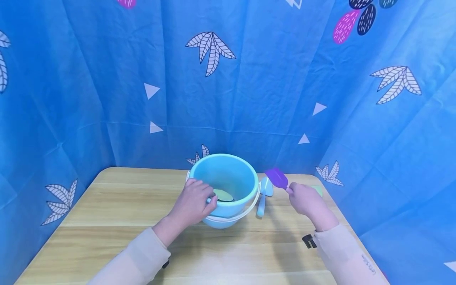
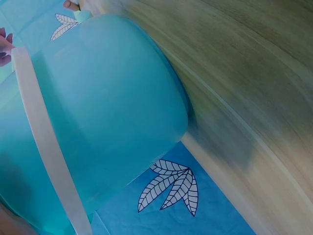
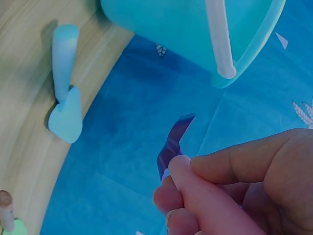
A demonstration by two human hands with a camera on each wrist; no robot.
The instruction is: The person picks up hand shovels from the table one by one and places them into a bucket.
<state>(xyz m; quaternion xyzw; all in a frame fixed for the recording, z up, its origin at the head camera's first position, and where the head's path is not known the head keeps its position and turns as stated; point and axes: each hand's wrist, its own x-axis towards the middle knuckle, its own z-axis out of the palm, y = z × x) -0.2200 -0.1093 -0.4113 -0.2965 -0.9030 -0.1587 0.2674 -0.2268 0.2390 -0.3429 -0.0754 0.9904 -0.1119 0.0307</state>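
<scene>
A light blue bucket (image 1: 220,223) with a white handle stands on the table, its mouth tilted toward the camera. My left hand (image 1: 194,202) grips its left front rim; something pale green (image 1: 223,194) lies inside. To the bucket's right my right hand (image 1: 308,202) holds a small shovel by its pink handle (image 3: 215,205), its purple blade (image 1: 277,178) raised above the table and pointing toward the bucket. In the left wrist view the bucket's side (image 2: 112,107) fills much of the picture.
A blue shovel (image 1: 261,204) lies on the wooden table (image 1: 124,206) just right of the bucket. A green tool (image 1: 318,190), partly hidden behind my right hand in the head view, lies near the right edge. A blue patterned curtain (image 1: 231,99) surrounds the table's back and sides.
</scene>
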